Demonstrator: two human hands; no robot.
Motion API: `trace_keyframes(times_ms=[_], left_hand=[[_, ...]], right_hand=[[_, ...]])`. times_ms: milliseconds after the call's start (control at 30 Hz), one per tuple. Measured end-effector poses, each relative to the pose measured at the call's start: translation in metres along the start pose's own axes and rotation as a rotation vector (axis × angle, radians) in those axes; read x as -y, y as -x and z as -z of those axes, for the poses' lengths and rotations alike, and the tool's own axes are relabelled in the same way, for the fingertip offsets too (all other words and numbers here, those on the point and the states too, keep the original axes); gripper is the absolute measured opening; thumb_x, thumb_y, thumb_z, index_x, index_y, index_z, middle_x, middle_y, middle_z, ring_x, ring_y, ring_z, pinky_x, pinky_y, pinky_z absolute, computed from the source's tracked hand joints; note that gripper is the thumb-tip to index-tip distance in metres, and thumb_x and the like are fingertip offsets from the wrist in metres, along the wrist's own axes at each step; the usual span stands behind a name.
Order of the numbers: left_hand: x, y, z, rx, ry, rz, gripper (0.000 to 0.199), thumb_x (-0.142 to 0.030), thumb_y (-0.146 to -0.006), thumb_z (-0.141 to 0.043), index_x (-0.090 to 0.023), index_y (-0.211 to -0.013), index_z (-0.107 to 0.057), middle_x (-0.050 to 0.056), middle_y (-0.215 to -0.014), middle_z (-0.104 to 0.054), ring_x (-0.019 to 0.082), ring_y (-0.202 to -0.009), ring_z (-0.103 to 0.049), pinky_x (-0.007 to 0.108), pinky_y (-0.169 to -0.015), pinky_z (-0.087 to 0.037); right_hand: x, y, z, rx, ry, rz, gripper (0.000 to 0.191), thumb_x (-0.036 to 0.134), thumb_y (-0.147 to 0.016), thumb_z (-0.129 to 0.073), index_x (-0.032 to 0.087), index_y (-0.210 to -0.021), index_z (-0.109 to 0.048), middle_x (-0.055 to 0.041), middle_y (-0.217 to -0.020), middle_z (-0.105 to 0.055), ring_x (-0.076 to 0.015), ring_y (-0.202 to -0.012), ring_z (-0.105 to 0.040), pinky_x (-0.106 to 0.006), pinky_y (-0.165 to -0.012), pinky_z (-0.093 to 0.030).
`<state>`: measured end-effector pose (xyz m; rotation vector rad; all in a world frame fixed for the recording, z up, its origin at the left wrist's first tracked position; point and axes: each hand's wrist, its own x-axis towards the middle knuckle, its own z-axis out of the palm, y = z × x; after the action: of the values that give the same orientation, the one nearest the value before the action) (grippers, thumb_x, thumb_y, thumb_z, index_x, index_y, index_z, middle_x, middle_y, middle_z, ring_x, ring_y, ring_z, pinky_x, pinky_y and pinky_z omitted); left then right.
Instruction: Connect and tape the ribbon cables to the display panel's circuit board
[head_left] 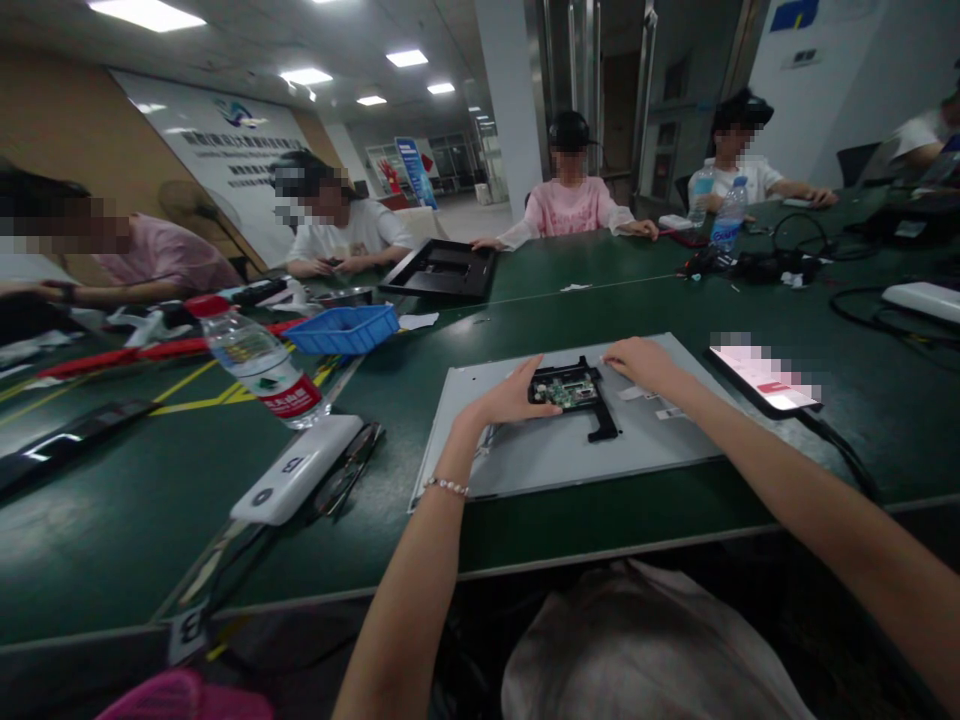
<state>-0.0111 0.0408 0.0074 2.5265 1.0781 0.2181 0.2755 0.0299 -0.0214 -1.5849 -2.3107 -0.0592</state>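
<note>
A grey metal panel lies flat on the green table before me. On it sits a black plastic bracket with a green circuit board in it. My left hand grips the bracket's left end, the thumb on the near side and the fingers on the far side. Just right of the bracket, my right hand is held low over the panel, its fingers curled together. Whatever those fingertips may hold is too small to make out. White labels are stuck on the panel below that hand.
A lit phone with a cable lies to the right. Leftward are a white power bank, glasses, a water bottle and a blue tray. Across the table, several people sit near a black frame.
</note>
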Motion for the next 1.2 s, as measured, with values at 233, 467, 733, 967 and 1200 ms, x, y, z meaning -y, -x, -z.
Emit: trace_keyframes(times_ms=[233,467,733,967,1200], left_hand=[[0.000,0.001,-0.002,-0.039,-0.018,-0.039,0.104,-0.064,-0.073,-0.061,-0.011,-0.149,-0.017,0.020,-0.154,-0.023,0.028,-0.142,-0.026,0.041,-0.115,-0.025],[0.001,-0.001,-0.005,-0.081,-0.021,-0.064,0.100,-0.061,-0.074,-0.063,-0.008,-0.147,-0.020,0.022,-0.152,-0.027,0.029,-0.139,-0.031,0.041,-0.114,-0.028],[0.004,-0.002,-0.008,-0.067,-0.023,-0.047,0.100,-0.063,-0.074,-0.061,-0.010,-0.148,-0.018,0.021,-0.154,-0.023,0.031,-0.141,-0.026,0.045,-0.114,-0.027],[0.003,0.000,-0.008,-0.049,-0.029,-0.049,0.103,-0.064,-0.074,-0.060,-0.011,-0.150,-0.016,0.020,-0.155,-0.020,0.030,-0.143,-0.022,0.043,-0.115,-0.024],[0.003,0.004,0.015,-0.148,-0.084,0.077,0.066,-0.044,-0.090,-0.045,-0.014,-0.147,-0.029,0.012,-0.152,-0.033,0.021,-0.139,-0.034,0.035,-0.114,-0.028]], right_hand=[[0.005,-0.001,0.007,-0.085,-0.008,-0.086,0.023,0.022,-0.091,-0.053,0.018,-0.099,-0.074,-0.0091,-0.105,-0.072,-0.0245,-0.096,-0.065,-0.033,-0.082,-0.048],[0.036,-0.026,0.014,-0.105,-0.053,0.016,0.023,0.022,-0.091,-0.053,0.019,-0.101,-0.073,-0.0070,-0.107,-0.072,-0.0225,-0.099,-0.064,-0.031,-0.087,-0.046],[0.056,-0.035,-0.005,0.010,-0.031,-0.001,0.025,0.016,-0.088,-0.052,0.018,-0.098,-0.075,-0.0101,-0.102,-0.073,-0.0227,-0.096,-0.066,-0.028,-0.084,-0.047],[0.046,-0.034,-0.012,0.009,-0.140,0.026,0.027,0.014,-0.087,-0.051,0.017,-0.100,-0.075,-0.0087,-0.105,-0.072,-0.0208,-0.100,-0.065,-0.026,-0.091,-0.044],[0.047,-0.032,-0.020,-0.036,-0.198,0.012,0.027,0.012,-0.088,-0.050,0.014,-0.104,-0.072,-0.0105,-0.107,-0.071,-0.0200,-0.103,-0.063,-0.027,-0.094,-0.043]])
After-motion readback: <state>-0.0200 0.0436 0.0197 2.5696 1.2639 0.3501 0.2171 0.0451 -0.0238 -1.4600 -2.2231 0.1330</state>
